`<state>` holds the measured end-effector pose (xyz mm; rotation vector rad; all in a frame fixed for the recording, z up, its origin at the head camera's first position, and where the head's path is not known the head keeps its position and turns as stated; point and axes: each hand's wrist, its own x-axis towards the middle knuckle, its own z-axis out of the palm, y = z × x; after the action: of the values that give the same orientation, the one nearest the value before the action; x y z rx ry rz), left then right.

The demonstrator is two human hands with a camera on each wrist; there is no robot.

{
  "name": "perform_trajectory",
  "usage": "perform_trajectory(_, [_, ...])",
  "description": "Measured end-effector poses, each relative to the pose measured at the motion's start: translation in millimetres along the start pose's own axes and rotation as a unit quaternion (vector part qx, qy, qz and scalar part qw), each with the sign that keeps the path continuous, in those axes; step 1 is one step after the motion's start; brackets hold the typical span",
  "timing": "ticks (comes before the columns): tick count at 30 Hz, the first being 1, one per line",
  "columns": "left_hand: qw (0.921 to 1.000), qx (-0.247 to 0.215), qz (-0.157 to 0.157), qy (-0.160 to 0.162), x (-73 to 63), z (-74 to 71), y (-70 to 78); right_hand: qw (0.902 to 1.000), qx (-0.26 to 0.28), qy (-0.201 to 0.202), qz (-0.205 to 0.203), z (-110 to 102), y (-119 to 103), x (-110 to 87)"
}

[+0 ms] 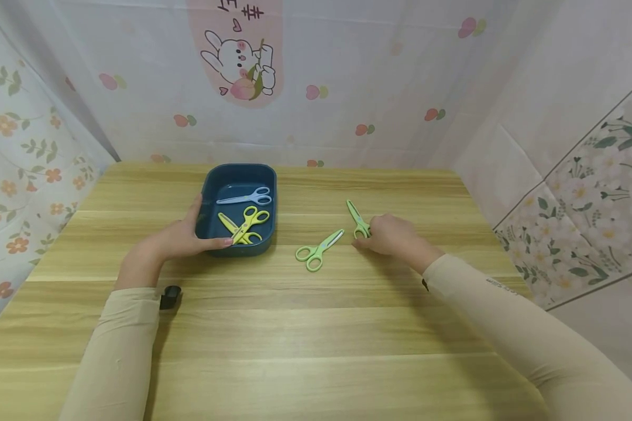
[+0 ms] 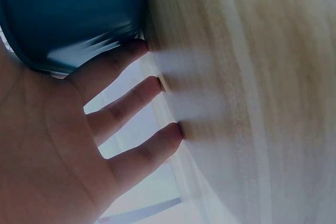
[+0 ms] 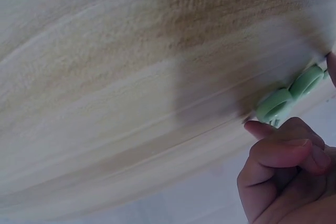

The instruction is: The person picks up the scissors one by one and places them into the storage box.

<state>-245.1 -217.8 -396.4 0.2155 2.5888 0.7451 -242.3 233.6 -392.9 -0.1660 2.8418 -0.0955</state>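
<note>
My left hand [image 1: 174, 241] rests against the left side of a dark blue plastic box [image 1: 239, 250], its thumb along the near rim. In the left wrist view, straight, spread fingers [image 2: 139, 156] reach the table beside the box. Blue scissors [image 1: 247, 197] and two pairs of yellow scissors [image 1: 250, 219], one crossing the other, lie inside. My right hand [image 1: 397, 237] pinches a pair of light green scissors [image 1: 357, 216] by its handles, blades pointing away. The right wrist view shows the green handle loops [image 3: 275, 104] between curled fingers and a fingertip at the frame's edge. Other green scissors [image 1: 318, 250] lie between box and right hand.
The wood-grain table [image 1: 274, 339] extends toward me. A patterned white curtain [image 1: 337, 70] hangs behind its far edge, with floral cloths at both sides. A small black object [image 1: 170, 297] shows beside my left wrist.
</note>
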Motion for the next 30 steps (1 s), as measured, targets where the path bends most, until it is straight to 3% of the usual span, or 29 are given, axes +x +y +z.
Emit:
perform_trajectory(14, [1.0000,0.005,0.001,0.002,-0.6,-0.1,-0.9,0.9999,0.012,0.002,-0.002,1,2,2.3])
perform_trajectory(30, [1.0000,-0.004,-0.004,-0.006,-0.8,0.0,0.1,0.9994,0.016,-0.030,-0.006,-5,1,10.8])
